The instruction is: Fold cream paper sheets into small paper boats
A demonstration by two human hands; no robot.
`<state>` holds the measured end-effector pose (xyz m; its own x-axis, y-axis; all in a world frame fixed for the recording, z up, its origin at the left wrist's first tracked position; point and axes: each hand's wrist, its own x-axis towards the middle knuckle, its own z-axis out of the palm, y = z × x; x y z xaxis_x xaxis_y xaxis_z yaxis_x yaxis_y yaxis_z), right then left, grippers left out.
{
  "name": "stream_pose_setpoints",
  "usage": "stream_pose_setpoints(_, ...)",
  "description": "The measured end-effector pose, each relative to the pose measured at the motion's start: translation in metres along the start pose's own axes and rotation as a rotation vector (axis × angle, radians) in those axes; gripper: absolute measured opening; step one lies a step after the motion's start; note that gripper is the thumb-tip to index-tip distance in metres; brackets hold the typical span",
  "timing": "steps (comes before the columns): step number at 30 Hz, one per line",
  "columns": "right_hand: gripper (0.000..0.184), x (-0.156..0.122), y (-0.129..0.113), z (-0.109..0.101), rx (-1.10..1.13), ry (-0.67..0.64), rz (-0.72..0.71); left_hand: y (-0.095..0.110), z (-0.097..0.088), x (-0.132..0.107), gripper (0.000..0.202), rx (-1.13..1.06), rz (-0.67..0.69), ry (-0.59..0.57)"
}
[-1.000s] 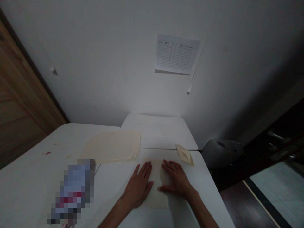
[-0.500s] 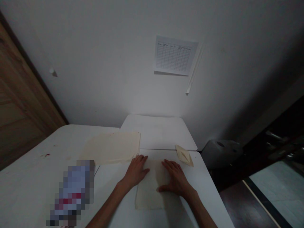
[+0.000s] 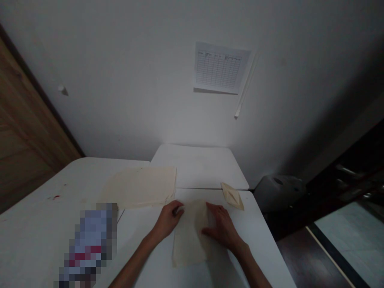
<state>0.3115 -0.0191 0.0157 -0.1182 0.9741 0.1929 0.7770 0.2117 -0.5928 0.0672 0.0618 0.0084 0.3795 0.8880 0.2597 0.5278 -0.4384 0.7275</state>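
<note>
A cream folded sheet of paper point(image 3: 189, 244) lies on the white table point(image 3: 150, 248) in front of me. My left hand point(image 3: 167, 220) pinches the sheet's far left corner and lifts it a little. My right hand point(image 3: 221, 229) lies flat with fingers spread on the sheet's right side, holding it down.
A stack of cream sheets point(image 3: 141, 187) lies to the far left of my hands. A small folded paper shape point(image 3: 233, 197) sits at the far right near the table's edge. A blurred-out object point(image 3: 87, 243) stands at the near left. A second white table point(image 3: 201, 167) meets the wall.
My left hand slid from flat on the sheet to its far left corner and closed on it, raising the corner. My right hand has stayed pressed on the sheet.
</note>
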Motion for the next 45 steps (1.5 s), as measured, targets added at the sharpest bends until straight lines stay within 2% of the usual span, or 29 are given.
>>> stream_pose_setpoints(4,0.068,0.003,0.004,0.007,0.235,0.12,0.115,0.007,-0.002,-0.006,0.017,-0.096,-0.012,0.058)
stream_pose_setpoints(8,0.025,0.009,0.006,0.006,0.396,0.082,0.155,0.007,-0.001,-0.008,0.018,-0.151,-0.016,0.107)
stream_pose_setpoints(9,0.019,0.01,0.006,0.005,0.403,0.082,0.156,0.006,0.0,-0.009,0.024,-0.168,-0.021,0.14)
stream_pose_setpoints(11,0.022,0.011,0.008,0.003,0.405,0.099,0.159,0.004,0.0,-0.01,0.049,-0.225,-0.05,0.204)
stream_pose_setpoints(12,0.024,0.012,0.009,0.002,0.408,0.108,0.163,0.002,-0.001,-0.01,0.057,-0.259,-0.075,0.201)
stream_pose_setpoints(13,0.025,0.012,0.01,0.002,0.412,0.113,0.166,0.001,-0.001,-0.011,0.057,-0.29,-0.102,0.167)
stream_pose_setpoints(16,0.027,0.011,0.012,0.001,0.421,0.11,0.167,0.0,-0.004,-0.013,0.027,-0.322,-0.148,-0.008)
stream_pose_setpoints(17,0.027,0.011,0.012,0.0,0.424,0.109,0.164,0.0,-0.005,-0.013,0.023,-0.32,-0.149,-0.038)
stream_pose_setpoints(21,0.025,0.009,0.011,0.0,0.381,0.101,0.108,-0.001,-0.006,-0.013,0.031,-0.304,-0.144,-0.035)
stream_pose_setpoints(26,0.023,0.006,0.016,0.004,0.265,0.117,0.071,-0.004,-0.005,-0.015,0.026,-0.281,-0.106,-0.004)
stream_pose_setpoints(28,0.022,0.005,0.018,0.006,0.24,0.144,0.08,-0.003,-0.007,-0.018,0.022,-0.262,-0.041,0.007)
stream_pose_setpoints(30,0.021,0.004,0.021,0.009,0.217,0.169,0.08,0.001,-0.013,-0.024,0.025,-0.189,0.119,0.017)
stream_pose_setpoints(32,0.019,0.003,0.021,0.011,0.205,0.185,0.071,0.008,-0.019,-0.032,0.04,-0.038,0.313,0.023)
stream_pose_setpoints(35,0.013,0.002,0.02,0.012,0.207,0.182,0.03,0.022,-0.025,-0.044,0.052,0.141,0.489,-0.021)
stream_pose_setpoints(37,0.012,0.002,0.018,0.011,0.212,0.17,0.0,0.03,-0.023,-0.051,0.059,0.206,0.534,-0.079)
stream_pose_setpoints(42,0.017,0.001,0.017,0.013,0.207,0.172,0.022,0.041,-0.006,-0.063,0.085,0.339,0.48,-0.192)
stream_pose_setpoints(45,0.017,0.0,0.019,0.015,0.199,0.179,0.061,0.042,0.003,-0.067,0.089,0.388,0.47,-0.222)
